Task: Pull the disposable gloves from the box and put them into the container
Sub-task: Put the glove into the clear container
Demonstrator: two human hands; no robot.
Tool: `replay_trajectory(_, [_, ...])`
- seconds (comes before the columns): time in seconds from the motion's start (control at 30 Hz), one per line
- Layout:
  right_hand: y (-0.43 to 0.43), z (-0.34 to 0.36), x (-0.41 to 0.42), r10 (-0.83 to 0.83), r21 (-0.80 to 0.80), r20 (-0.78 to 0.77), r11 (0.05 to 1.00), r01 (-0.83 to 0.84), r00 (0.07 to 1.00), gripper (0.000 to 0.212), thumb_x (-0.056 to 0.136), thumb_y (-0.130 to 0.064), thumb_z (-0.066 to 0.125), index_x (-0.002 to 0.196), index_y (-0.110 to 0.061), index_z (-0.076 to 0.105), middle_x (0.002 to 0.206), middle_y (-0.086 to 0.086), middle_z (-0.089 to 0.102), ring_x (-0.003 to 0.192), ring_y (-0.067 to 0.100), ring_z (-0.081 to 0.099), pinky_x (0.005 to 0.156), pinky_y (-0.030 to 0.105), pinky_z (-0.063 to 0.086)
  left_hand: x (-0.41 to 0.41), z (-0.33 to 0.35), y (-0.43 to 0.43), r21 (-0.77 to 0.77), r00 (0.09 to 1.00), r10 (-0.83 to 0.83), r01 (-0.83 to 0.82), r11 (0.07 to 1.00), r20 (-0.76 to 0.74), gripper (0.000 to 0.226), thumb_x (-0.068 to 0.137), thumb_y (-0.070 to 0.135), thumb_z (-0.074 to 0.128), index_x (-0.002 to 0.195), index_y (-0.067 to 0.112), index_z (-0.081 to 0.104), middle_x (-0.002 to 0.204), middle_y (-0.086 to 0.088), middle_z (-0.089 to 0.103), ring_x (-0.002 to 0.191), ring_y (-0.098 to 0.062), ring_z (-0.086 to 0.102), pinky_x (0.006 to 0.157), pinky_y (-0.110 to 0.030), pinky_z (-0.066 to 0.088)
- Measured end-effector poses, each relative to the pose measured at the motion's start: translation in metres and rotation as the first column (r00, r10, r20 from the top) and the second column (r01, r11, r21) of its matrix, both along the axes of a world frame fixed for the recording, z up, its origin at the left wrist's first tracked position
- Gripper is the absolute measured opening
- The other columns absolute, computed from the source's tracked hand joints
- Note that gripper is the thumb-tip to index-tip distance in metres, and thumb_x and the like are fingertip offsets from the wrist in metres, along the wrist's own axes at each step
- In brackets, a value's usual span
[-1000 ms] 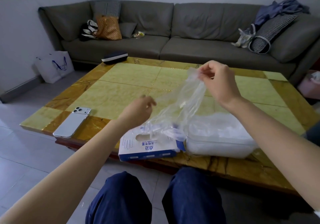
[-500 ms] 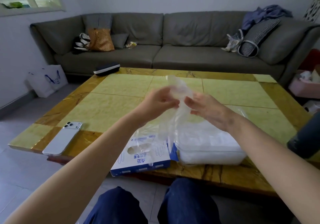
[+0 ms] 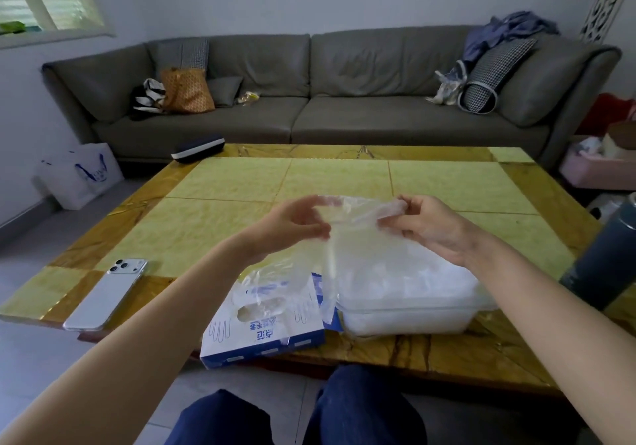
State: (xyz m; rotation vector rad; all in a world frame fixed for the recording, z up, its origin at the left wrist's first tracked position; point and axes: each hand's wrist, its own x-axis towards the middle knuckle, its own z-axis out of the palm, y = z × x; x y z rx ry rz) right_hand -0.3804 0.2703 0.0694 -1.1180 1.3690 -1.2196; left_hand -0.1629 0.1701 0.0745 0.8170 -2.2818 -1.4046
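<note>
Clear plastic film, thin and crinkled: one glove [image 3: 354, 238] hangs spread between both hands, above the far left part of the container [image 3: 413, 313]. The left hand [image 3: 296, 224] pinches its top left corner between thumb and fingertips. The right hand [image 3: 430, 227] pinches the top right edge, fingers curled over the film. The glove's lower end drapes down toward the container's near left rim, by the box [image 3: 265, 334]; I cannot tell whether it has come wholly clear of the slot. A next glove [image 3: 261, 293] puffs up out of that slot. The box, white and blue, lies flat at the near edge of the table [image 3: 241, 183], just beside the container on its left. The container is already heaped with pale gloves.

The step in hand looks to be laying this glove into the container. To do it well, I would carry both hands right, over the middle of the heap, and lower the trailing end in first. The top can then follow so the film settles flat rather than balled. Such film clings and catches air, so a slow drop and a light press should keep it from sliding over the rim. Further left lies a phone [image 3: 106, 293]; a dark bottle [image 3: 599, 255] stands at the right.
</note>
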Motion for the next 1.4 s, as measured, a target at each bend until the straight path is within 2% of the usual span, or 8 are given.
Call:
replay_trajectory(0.37, [-0.003, 0.018, -0.011, -0.069, -0.120, -0.527, 0.993, 0.006, 0.847, 0.056, 0.072, -0.009, 0.079, 0.120, -0.014, 0.051, 0.110, -0.001, 0.057, 0.083, 0.011, 0.057, 0.065, 0.012, 0.047, -0.053, 0.036, -0.003, 0.002, 0.994, -0.103, 0.104, 0.995, -0.026, 0.004, 0.086, 0.010, 0.064, 0.087, 0.013, 0.066, 0.073, 0.006, 0.070, 0.069, -0.005, 0.064, 0.068, -0.016, 0.050])
replay_trajectory(0.53, [0.009, 0.011, -0.036, 0.055, 0.126, -0.512, 0.992, 0.011, 0.857, 0.032, 0.079, -0.020, 0.075, 0.108, -0.011, 0.065, 0.102, -0.005, 0.067, 0.096, 0.008, 0.063, 0.067, 0.006, 0.043, -0.064, 0.039, -0.004, -0.089, 0.970, 0.038, -0.061, 0.994, -0.240, 0.011, 0.091, 0.004, 0.056, 0.083, 0.012, 0.058, 0.072, -0.002, 0.065, 0.064, -0.009, 0.060, 0.063, -0.018, 0.047])
replay_trajectory(0.67, [0.013, 0.021, -0.042, -0.243, -0.139, -0.625, 0.970, 0.200, 0.742, 0.019, 0.081, -0.025, 0.074, 0.081, -0.008, 0.066, 0.082, -0.007, 0.060, 0.085, 0.015, 0.062, 0.069, 0.017, 0.042, -0.066, 0.037, -0.006, -0.072, 0.936, 0.119, -0.151, 0.986, -0.332, 0.008, 0.091, 0.009, 0.057, 0.095, 0.016, 0.056, 0.083, -0.003, 0.064, 0.077, -0.012, 0.062, 0.078, -0.025, 0.049])
replay_trajectory(0.8, [0.016, 0.025, -0.041, -0.567, -0.542, -0.674, 0.815, 0.204, 0.473, 0.020, 0.076, -0.005, 0.070, 0.072, -0.012, 0.052, 0.071, -0.003, 0.052, 0.070, 0.018, 0.051, 0.058, 0.004, 0.035, -0.066, 0.037, -0.004, -0.234, 0.986, -0.045, 0.007, 0.972, -0.159, 0.051, 0.073, 0.031, 0.072, 0.119, 0.020, 0.053, 0.099, -0.002, 0.065, 0.091, -0.010, 0.063, 0.086, -0.021, 0.051])
replay_trajectory(0.9, [0.024, 0.016, -0.035, -0.595, -0.641, -0.720, 0.767, -0.014, 0.358, 0.021, 0.072, 0.008, 0.065, 0.077, -0.010, 0.055, 0.077, -0.004, 0.050, 0.069, 0.014, 0.049, 0.059, 0.006, 0.033, -0.071, 0.022, 0.001, -0.459, 0.987, -0.080, 0.007, 0.888, -0.140, 0.025, 0.077, 0.010, 0.074, 0.093, 0.023, 0.060, 0.088, 0.001, 0.066, 0.078, -0.005, 0.062, 0.082, -0.014, 0.048])
replay_trajectory(1.17, [0.027, -0.045, -0.013, 0.028, -0.006, -0.990, 0.971, -0.239, 0.141, 0.031, 0.086, -0.007, 0.060, 0.113, -0.023, 0.060, 0.114, -0.004, 0.056, 0.111, 0.015, 0.051, 0.081, 0.029, 0.046, -0.073, -0.048, -0.010, -0.750, 0.848, 0.015, 0.459, 0.477, 0.530, 0.016, 0.090, 0.012, 0.056, 0.093, 0.025, 0.065, 0.102, 0.014, 0.060, 0.107, -0.009, 0.046, 0.093, -0.019, 0.023])
replay_trajectory(1.27, [0.019, -0.053, -0.016, 0.397, 0.348, -0.830, 0.918, -0.192, 0.393, 0.039, 0.091, -0.040, 0.057, 0.126, -0.023, 0.055, 0.127, -0.007, 0.054, 0.118, 0.012, 0.050, 0.093, 0.025, 0.040, -0.078, -0.058, -0.008, -0.705, 0.768, 0.043, 0.562, 0.433, 0.639, 0.036, 0.085, -0.002, 0.049, 0.097, 0.028, 0.067, 0.108, 0.014, 0.062, 0.109, -0.010, 0.046, 0.095, -0.021, 0.027])
replay_trajectory(1.4, [0.013, -0.045, -0.027, 0.171, 0.185, -0.659, 0.981, -0.063, 0.732, 0.032, 0.096, -0.035, 0.048, 0.111, -0.013, 0.066, 0.109, -0.001, 0.067, 0.096, 0.011, 0.063, 0.088, 0.029, 0.049, -0.088, -0.052, 0.000, -0.797, 0.838, 0.165, 0.408, 0.445, 0.521, 0.036, 0.084, -0.005, 0.045, 0.093, 0.022, 0.067, 0.105, 0.008, 0.062, 0.104, -0.014, 0.049, 0.092, -0.025, 0.033])
